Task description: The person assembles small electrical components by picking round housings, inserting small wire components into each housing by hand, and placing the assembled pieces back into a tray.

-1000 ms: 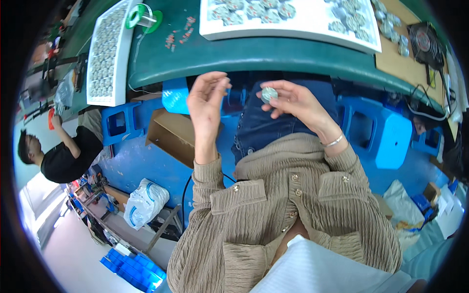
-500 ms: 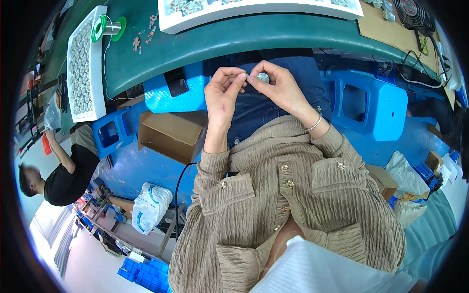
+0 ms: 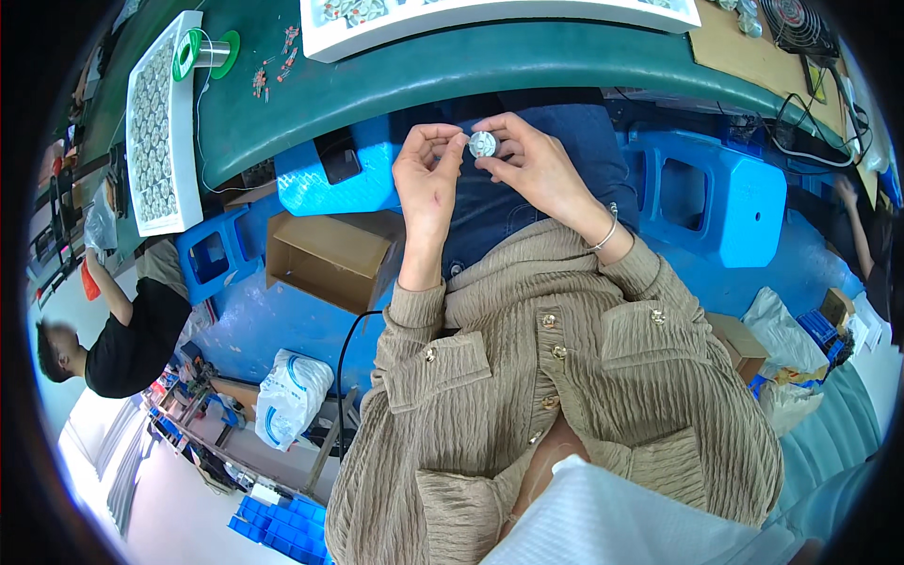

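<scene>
Just below the bench edge, my right hand holds a small round whitish part between thumb and fingers, its patterned face turned up. It looks like a little disc with silvery or greenish details, too small to make out. Right beside it, my left hand is closed in a pinch, thumb against index finger, at the left rim of the part. Whether these fingertips grip the part's edge or some tiny piece is hidden.
Across the green bench stand a white foam tray and another tray of similar round parts. A solder wire spool and loose red components lie between. Blue stools and a cardboard box stand below.
The round part has turned so its face shows, and my right fingers have opened outward around it. My left hand has shifted slightly left, still pinched.
</scene>
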A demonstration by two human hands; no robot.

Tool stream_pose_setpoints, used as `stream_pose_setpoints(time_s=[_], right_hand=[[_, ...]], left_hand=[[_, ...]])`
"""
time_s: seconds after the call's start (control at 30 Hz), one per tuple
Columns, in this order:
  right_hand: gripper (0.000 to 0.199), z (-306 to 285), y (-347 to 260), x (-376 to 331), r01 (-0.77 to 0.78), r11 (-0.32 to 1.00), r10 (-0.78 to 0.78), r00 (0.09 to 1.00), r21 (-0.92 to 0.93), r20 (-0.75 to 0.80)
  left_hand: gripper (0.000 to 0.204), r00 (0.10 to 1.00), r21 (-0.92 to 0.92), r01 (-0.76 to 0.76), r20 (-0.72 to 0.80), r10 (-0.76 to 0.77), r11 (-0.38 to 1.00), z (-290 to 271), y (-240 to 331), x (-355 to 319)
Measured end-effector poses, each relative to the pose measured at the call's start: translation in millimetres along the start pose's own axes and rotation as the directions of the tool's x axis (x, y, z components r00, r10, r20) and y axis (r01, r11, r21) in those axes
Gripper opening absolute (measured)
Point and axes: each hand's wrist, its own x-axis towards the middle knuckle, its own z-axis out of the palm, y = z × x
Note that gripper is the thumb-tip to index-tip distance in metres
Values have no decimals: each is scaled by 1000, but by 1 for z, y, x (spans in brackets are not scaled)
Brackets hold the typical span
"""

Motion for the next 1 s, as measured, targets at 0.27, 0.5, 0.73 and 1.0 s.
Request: stream_pose_setpoints(time_s=[0.27,0.5,0.73,1.0], right_hand=[[33,-1,-5,-1,19,990,-16,1000,-140,18],[31,-1,-6,0,15,988,-11,999,-154,31],[32,0,-4,0,38,986,-36,999,-165,19],[25,0,-2,1,-6,995,6,1000,-99,-6]], left_hand=[[9,1000,48,-27,11,26,998,5,1,-1],[8,998,-85,44,37,-41,995,1,1,0],[8,996,-126,81,56,-75,989,1,-1,0],[7,999,33,-26,28,26,999,4,-2,1]])
